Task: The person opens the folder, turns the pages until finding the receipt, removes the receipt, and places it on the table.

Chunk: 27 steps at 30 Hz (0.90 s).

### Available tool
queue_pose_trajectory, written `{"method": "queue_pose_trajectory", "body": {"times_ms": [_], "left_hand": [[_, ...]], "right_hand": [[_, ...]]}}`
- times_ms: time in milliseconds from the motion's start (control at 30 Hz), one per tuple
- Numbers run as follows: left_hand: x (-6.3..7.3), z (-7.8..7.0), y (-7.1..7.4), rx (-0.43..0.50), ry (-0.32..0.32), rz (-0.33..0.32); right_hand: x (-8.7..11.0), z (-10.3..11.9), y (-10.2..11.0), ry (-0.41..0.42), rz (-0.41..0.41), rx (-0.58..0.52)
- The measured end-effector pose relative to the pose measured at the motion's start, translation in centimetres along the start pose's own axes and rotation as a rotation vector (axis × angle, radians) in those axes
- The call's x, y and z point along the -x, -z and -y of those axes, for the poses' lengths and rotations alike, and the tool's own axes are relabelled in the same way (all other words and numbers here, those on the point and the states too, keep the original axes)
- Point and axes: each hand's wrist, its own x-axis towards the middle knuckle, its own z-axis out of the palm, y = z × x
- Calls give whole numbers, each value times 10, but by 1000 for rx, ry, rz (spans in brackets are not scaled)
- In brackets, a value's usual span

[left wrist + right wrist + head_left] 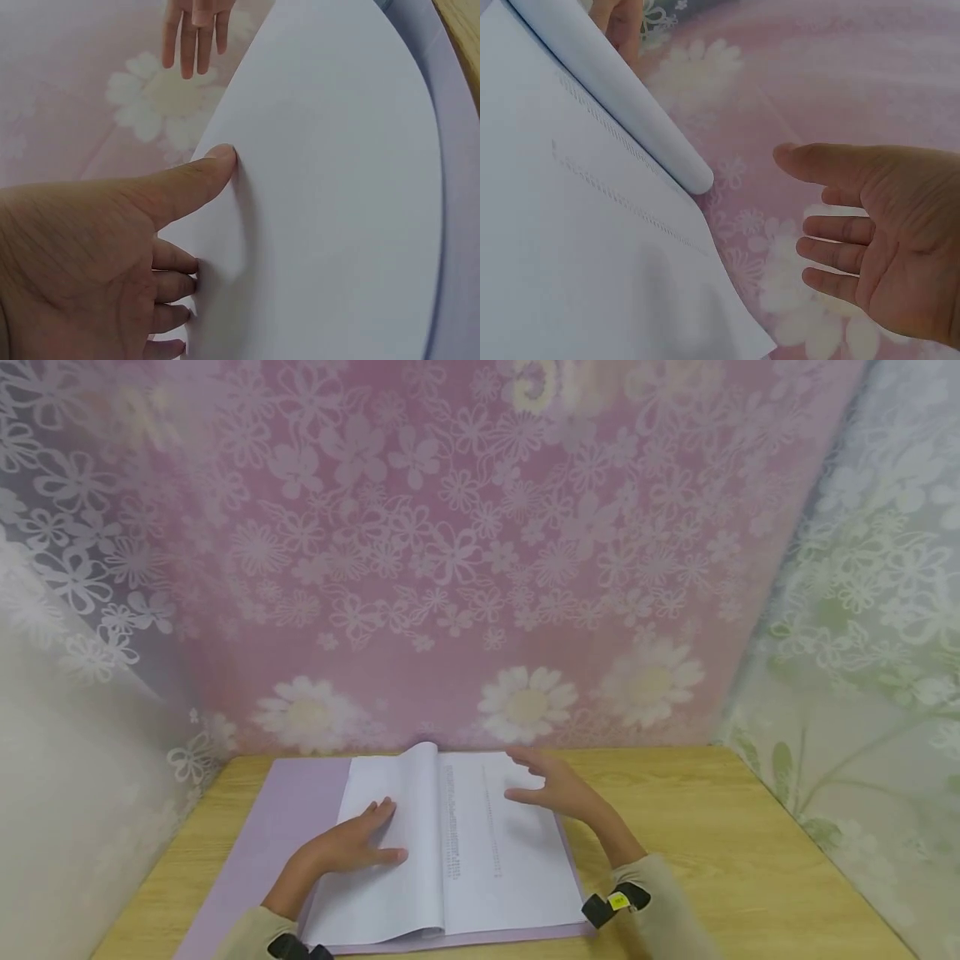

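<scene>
A purple folder (296, 806) lies spread on the wooden table with white sheets inside. Its turned left page (390, 902) bulges up along the middle fold. On the right-hand page (517, 885), two columns of small print run down the paper; they are too small to read. My left hand (348, 846) rests on the left page, thumb and fingers spread, and in the left wrist view its thumb and fingertips touch the paper. Above the upper right part of the printed page hovers my right hand (558, 787), fingers extended and apart from the paper, holding nothing.
The wooden table (675, 827) extends to the right of the folder. A pink floral backdrop (450, 610) rises behind the table's far edge. Pale flowered panels stand at the left (67, 735) and right (885, 693). Black straps with small devices (615, 903) sit on the wrists.
</scene>
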Motion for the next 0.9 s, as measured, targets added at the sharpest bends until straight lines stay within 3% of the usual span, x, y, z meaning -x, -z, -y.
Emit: {"method": "queue_pose_trajectory", "body": {"times_ms": [167,367,533,900], "left_hand": [[-3,-3,-2,-16,-8,-7],[-3,-5,-4,-43,4,-9],[-2,-3,-4,-43,1,-2],[-1,-4,-4,-42,12,-2]], "right_hand": [[0,-22,9,-82,-59,-3],[-1,-43,9,-111,-84,-41],[-2,-50,5,-152,-105,-68],[-2,-60,-7,-251,-95,16]]}}
